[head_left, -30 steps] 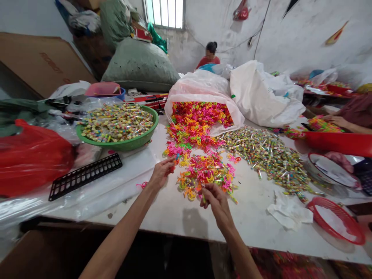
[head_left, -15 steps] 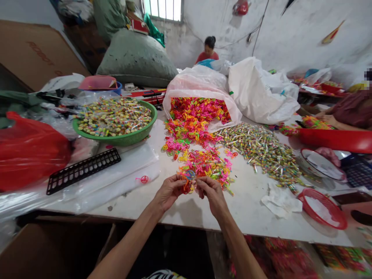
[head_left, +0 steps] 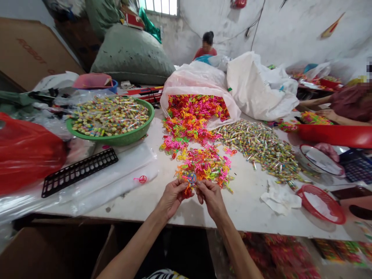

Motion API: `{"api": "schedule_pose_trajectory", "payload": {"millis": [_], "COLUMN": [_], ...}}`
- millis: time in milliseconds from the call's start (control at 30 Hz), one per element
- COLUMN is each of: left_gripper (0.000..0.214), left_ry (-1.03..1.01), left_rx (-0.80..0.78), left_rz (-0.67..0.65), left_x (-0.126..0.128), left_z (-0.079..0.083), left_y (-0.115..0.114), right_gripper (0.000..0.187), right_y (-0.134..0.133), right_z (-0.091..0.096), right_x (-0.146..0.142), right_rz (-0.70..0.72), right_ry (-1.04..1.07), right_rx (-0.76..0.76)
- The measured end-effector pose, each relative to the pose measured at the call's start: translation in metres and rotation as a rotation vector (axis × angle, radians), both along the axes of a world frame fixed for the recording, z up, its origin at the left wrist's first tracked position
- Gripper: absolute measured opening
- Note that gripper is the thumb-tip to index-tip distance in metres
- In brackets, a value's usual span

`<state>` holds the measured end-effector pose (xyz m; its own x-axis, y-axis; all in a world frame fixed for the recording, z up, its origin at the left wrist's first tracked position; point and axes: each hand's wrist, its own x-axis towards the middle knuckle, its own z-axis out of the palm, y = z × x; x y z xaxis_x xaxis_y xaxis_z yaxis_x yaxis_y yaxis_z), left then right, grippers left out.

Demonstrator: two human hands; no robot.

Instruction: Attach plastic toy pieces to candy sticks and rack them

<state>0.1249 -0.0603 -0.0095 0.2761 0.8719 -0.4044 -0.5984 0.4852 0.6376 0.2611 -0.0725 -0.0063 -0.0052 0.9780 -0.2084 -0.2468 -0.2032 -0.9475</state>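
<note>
My left hand (head_left: 173, 197) is closed in a pinch at the near edge of the loose pile. Between the two hands shows a small plastic piece with a round blue part (head_left: 191, 178), its left side against my left fingertips. My right hand (head_left: 211, 197) is pinched closed at its right side; the fingers hide exactly what they grip. Red and yellow bits show below the blue part. Just beyond the hands lies a heap of bright plastic pieces (head_left: 200, 162) in pink, orange, yellow and green, spreading from a white sack (head_left: 197, 79) lying on its side.
A pile of small clear tubes (head_left: 258, 149) lies to the right, near a red basket (head_left: 308, 211). At left are a green basin (head_left: 128, 140) of similar tubes, a black slotted rack (head_left: 80, 170) and a red bag (head_left: 29, 151). Another person (head_left: 348, 104) sits at far right.
The view has shifted slightly. Both hands stay pinched together around the small piece, whose round blue part now shows a little more fully. At far right, the other person's arms have moved.
</note>
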Motion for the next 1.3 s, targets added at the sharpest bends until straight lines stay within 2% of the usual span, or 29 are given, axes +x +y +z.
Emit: {"api": "schedule_pose_trajectory", "payload": {"millis": [133, 267, 333, 400, 467, 533, 567, 633, 700, 800, 867, 933, 1067, 1133, 1200, 1300], "left_gripper": [0.020, 0.019, 0.019, 0.018, 0.019, 0.022, 0.023, 0.025, 0.030, 0.030, 0.023, 0.014, 0.010, 0.011, 0.011, 0.011], "left_ry": [0.107, 0.287, 0.326, 0.388, 0.580, 0.923, 1.138, 1.517, 1.768, 1.888, 1.855, 1.678, 0.844, 0.592, 0.480, 0.355], "left_rx": [0.119, 0.217, 0.229, 0.267, 0.376, 0.526, 0.594, 0.611, 0.539, 0.483, 0.474, 0.407, 0.056, -0.051, -0.108, -0.184], "left_rz": [0.039, 0.211, 0.246, 0.186, 0.085, 0.038, 0.063, 0.087, -0.009, -0.199, -0.216, -0.138, 0.100, 0.159, 0.177, 0.212], "left_x": [0.004, 0.012, 0.014, 0.011, 0.001, -0.013, -0.020, -0.029, -0.032, -0.029, -0.029, -0.034, -0.049, -0.054, -0.056, -0.053], "left_z": [-0.001, -0.001, -0.002, -0.003, -0.004, -0.003, -0.004, -0.005, -0.008, -0.016, -0.024, -0.032, -0.045, -0.045, -0.040, -0.030], "left_y": [-0.005, -0.005, 0.000, 0.011, 0.029, 0.055, 0.070, 0.102, 0.132, 0.161, 0.170, 0.171, 0.157, 0.146, 0.134, 0.123], "right_gripper": [0.029, 0.032, 0.035, 0.038, 0.035, 0.030, 0.030, 0.029, 0.027, 0.027, 0.026, 0.023, 0.019, 0.022, 0.024, 0.024], "right_y": [-0.010, -0.008, 0.000, 0.009, 0.017, 0.021, 0.024, 0.030, 0.043, 0.077, 0.105, 0.132, 0.173, 0.182, 0.182, 0.165], "right_z": [0.001, -0.001, -0.002, 0.001, 0.007, 0.015, 0.017, 0.019, 0.014, 0.005, -0.001, -0.006, -0.018, -0.024, -0.029, -0.032], "right_x": [-0.007, -0.015, -0.015, -0.013, -0.006, 0.006, 0.014, 0.037, 0.068, 0.125, 0.158, 0.180, 0.188, 0.184, 0.181, 0.183], "right_rz": [-0.103, -0.192, -0.170, -0.099, -0.082, -0.161, -0.210, -0.239, -0.215, -0.256, -0.308, -0.342, -0.357, -0.347, -0.327, -0.288], "right_ry": [-0.178, -0.323, -0.331, -0.376, -0.555, -0.827, -0.944, -1.076, -1.121, -1.236, -1.304, -1.353, -1.419, -1.434, -1.442, -1.448], "right_rx": [0.078, 0.095, 0.072, 0.082, 0.180, 0.323, 0.376, 0.411, 0.343, 0.065, -0.064, -0.133, -0.222, -0.262, -0.297, -0.322]}}
